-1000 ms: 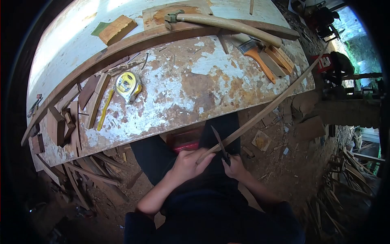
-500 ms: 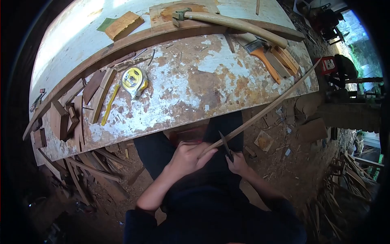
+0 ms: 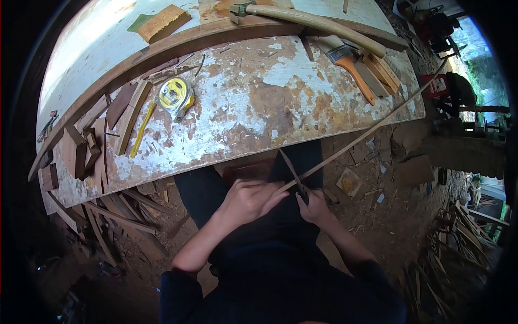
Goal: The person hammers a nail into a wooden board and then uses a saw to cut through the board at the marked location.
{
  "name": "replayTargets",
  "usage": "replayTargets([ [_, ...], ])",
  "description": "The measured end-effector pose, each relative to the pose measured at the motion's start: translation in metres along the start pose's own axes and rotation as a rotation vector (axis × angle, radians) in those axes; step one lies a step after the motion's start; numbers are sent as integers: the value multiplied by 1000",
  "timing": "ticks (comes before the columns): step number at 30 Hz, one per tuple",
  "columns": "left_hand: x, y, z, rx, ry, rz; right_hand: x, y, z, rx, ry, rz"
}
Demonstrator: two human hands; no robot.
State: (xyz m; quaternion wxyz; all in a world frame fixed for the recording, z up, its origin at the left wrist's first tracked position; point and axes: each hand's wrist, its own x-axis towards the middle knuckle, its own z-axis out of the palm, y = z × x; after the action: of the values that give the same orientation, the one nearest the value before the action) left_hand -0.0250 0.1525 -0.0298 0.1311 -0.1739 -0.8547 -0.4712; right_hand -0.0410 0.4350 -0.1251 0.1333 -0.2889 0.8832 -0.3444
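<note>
My left hand (image 3: pixel 250 201) is closed around the near end of a long, thin wooden strip (image 3: pixel 360 137). The strip slants up to the right, past the bench edge. My right hand (image 3: pixel 314 207) grips the dark handle of a knife (image 3: pixel 291 166), its narrow blade pointing up and left. The blade crosses the strip just beyond my left fingers and appears to touch it. Both hands are over my lap, below the bench's near edge.
On the paint-worn workbench (image 3: pixel 216 121) lie a yellow tape measure (image 3: pixel 175 97), a hammer (image 3: pixel 313 20), an orange-handled brush (image 3: pixel 353 78), a long curved wooden piece (image 3: pixel 135 62) and several offcuts (image 3: pixel 75 151). Wood scraps (image 3: pixel 121 218) lie on the floor at left; a red object (image 3: pixel 433 85) stands at right.
The knife and my right hand have shifted slightly left, and the blade tilts further left across the strip. The strip's far end has risen up and to the right.
</note>
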Motion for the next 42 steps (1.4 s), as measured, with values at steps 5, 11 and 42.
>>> replayTargets([
  [5, 0, -7, 2, 42, -2, -2, 3, 18, 9, -20, 38, -44],
  [11, -2, -8, -2, 75, -31, -3, 0, 20, 3, -92, 18, -43],
  [42, 1, -1, 1, 35, -37, 2, 32, -23, -15, 38, 65, -64],
])
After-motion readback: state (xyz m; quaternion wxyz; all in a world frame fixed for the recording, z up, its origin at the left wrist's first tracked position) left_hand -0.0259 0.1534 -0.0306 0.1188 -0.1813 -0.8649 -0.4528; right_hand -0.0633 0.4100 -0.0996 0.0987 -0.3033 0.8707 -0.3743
